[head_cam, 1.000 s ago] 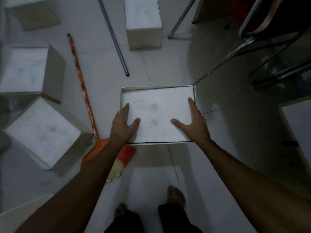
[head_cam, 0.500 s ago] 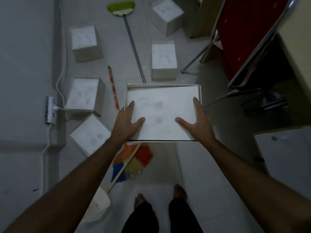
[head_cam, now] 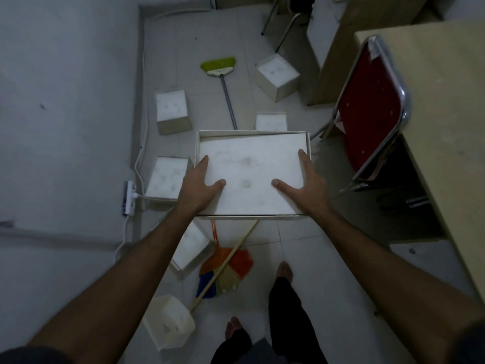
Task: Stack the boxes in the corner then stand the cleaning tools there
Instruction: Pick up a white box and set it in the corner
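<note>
Box gripped between left hand, right hand

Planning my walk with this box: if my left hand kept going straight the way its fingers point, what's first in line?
Probably the small box on the floor by the wall, ahead of the left hand gripping the big box. Height is unclear; the hand may pass above it.

No legible txt, labels or nos. anywhere in view.
</note>
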`<action>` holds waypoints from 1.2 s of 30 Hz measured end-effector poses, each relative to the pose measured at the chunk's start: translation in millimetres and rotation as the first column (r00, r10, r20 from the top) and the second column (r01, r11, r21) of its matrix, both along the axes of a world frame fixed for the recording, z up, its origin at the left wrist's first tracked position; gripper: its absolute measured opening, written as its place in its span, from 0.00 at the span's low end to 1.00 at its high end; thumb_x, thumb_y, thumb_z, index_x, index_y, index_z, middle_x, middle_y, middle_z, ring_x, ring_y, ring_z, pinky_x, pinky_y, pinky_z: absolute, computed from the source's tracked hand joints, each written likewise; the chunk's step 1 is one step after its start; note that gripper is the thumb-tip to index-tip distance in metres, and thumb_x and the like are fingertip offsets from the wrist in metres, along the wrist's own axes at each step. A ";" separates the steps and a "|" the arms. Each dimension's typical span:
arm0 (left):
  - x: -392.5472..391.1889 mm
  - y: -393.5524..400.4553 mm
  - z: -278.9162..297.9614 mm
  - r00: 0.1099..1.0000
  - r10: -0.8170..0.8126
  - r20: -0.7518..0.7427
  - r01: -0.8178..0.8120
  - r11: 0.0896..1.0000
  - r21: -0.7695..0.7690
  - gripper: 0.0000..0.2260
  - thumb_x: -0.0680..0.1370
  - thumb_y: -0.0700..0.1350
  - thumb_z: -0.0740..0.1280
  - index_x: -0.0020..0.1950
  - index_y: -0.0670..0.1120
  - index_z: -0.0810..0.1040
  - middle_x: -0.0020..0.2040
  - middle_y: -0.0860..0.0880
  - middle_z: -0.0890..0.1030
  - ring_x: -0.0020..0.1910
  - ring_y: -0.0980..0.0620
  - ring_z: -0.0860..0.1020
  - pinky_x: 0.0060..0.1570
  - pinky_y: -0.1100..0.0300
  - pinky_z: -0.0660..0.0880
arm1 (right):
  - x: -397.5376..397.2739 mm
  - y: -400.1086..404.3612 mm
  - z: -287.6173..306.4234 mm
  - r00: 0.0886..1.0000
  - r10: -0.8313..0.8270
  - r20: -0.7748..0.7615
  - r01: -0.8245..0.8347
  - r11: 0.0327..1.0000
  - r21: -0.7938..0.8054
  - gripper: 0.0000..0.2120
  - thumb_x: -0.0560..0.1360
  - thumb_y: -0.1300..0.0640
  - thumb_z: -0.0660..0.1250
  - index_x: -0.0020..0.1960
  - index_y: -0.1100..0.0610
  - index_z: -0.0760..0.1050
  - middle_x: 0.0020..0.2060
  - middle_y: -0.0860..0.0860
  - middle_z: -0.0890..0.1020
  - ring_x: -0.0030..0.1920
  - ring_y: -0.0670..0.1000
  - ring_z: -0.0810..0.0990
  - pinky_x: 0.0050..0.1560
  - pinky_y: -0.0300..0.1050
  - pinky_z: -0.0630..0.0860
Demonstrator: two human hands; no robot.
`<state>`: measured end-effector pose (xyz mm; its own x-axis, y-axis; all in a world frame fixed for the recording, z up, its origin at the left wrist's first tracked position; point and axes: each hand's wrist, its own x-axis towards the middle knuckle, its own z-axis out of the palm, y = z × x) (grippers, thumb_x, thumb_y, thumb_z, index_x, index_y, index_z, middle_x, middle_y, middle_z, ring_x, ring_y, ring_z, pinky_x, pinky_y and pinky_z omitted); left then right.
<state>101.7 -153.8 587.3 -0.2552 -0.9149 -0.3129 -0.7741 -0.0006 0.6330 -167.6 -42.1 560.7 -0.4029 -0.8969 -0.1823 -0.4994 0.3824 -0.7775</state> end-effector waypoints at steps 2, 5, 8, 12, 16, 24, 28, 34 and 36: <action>-6.9 -14.0 19.2 1.000 0.002 0.003 -0.002 1.000 -0.019 0.37 0.77 0.56 0.70 0.82 0.49 0.56 0.79 0.45 0.62 0.77 0.43 0.62 0.74 0.50 0.60 | -9.0 -18.5 18.0 1.000 0.021 -0.021 -0.022 1.000 -0.012 0.52 0.67 0.28 0.72 0.82 0.44 0.50 0.80 0.47 0.61 0.77 0.53 0.63 0.75 0.55 0.62; -21.8 -38.7 42.2 0.999 0.035 0.010 -0.034 0.999 -0.032 0.38 0.78 0.56 0.70 0.82 0.49 0.56 0.80 0.46 0.61 0.77 0.45 0.61 0.74 0.51 0.58 | -29.4 -55.8 43.0 0.997 0.076 -0.023 -0.077 0.997 -0.011 0.52 0.68 0.29 0.71 0.82 0.45 0.49 0.80 0.46 0.59 0.78 0.52 0.61 0.75 0.53 0.60; -41.2 -64.1 64.4 0.996 0.085 0.005 -0.084 0.996 -0.024 0.38 0.77 0.57 0.70 0.82 0.49 0.56 0.80 0.46 0.61 0.77 0.45 0.61 0.74 0.51 0.58 | -50.9 -93.2 64.5 0.992 0.124 -0.031 -0.124 0.992 -0.019 0.51 0.69 0.30 0.71 0.82 0.45 0.49 0.80 0.46 0.59 0.78 0.52 0.61 0.71 0.47 0.57; -62.4 -101.3 87.8 0.987 0.159 -0.011 -0.160 0.987 -0.001 0.39 0.77 0.57 0.71 0.82 0.48 0.56 0.80 0.45 0.61 0.77 0.44 0.61 0.74 0.50 0.59 | -73.6 -142.6 91.5 0.984 0.176 -0.039 -0.175 0.984 0.009 0.51 0.70 0.32 0.72 0.82 0.46 0.48 0.80 0.49 0.60 0.77 0.55 0.63 0.72 0.51 0.61; -78.3 -145.0 106.0 0.981 0.192 -0.006 -0.192 0.981 -0.013 0.39 0.76 0.57 0.72 0.82 0.48 0.56 0.79 0.44 0.62 0.77 0.43 0.62 0.74 0.49 0.60 | -89.6 -192.9 109.7 0.979 0.197 -0.049 -0.197 0.980 0.009 0.52 0.69 0.30 0.71 0.82 0.46 0.48 0.79 0.49 0.61 0.76 0.55 0.64 0.72 0.53 0.62; -93.8 -265.1 122.3 0.979 0.205 0.008 -0.205 0.978 -0.026 0.41 0.76 0.59 0.72 0.82 0.49 0.55 0.80 0.45 0.61 0.76 0.43 0.63 0.73 0.48 0.63 | -106.0 -315.3 126.0 0.976 0.206 -0.074 -0.208 0.978 -0.022 0.53 0.68 0.29 0.71 0.82 0.46 0.48 0.79 0.49 0.61 0.76 0.54 0.64 0.73 0.54 0.63; -89.9 -339.0 128.8 0.983 0.180 0.034 -0.179 0.983 -0.034 0.43 0.74 0.61 0.72 0.82 0.49 0.55 0.80 0.45 0.61 0.76 0.42 0.63 0.73 0.46 0.63 | -101.8 -387.0 132.4 0.974 0.210 -0.084 -0.212 0.977 -0.012 0.52 0.69 0.30 0.71 0.82 0.47 0.47 0.80 0.49 0.58 0.77 0.55 0.62 0.73 0.56 0.62; -74.1 -459.6 148.2 0.992 0.120 0.042 -0.119 0.993 -0.029 0.45 0.73 0.61 0.73 0.82 0.47 0.55 0.80 0.44 0.62 0.76 0.44 0.63 0.73 0.51 0.62 | -89.9 -498.7 145.1 0.983 0.170 -0.074 -0.170 0.985 -0.003 0.54 0.67 0.25 0.69 0.82 0.44 0.47 0.80 0.48 0.60 0.77 0.56 0.64 0.73 0.59 0.65; -70.7 -497.9 154.8 0.993 0.113 0.032 -0.112 0.993 -0.029 0.45 0.73 0.61 0.73 0.82 0.47 0.55 0.79 0.44 0.62 0.77 0.44 0.63 0.73 0.52 0.61 | -86.3 -533.8 151.2 0.986 0.154 -0.070 -0.156 0.988 -0.017 0.54 0.67 0.26 0.70 0.82 0.44 0.48 0.80 0.49 0.61 0.77 0.56 0.64 0.73 0.59 0.65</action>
<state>31.0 -651.7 742.1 -0.1400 -0.9454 -0.2942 -0.7912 -0.0718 0.6073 -253.9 -575.9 712.0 -0.2693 -0.9531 -0.1383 -0.6032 0.2789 -0.7472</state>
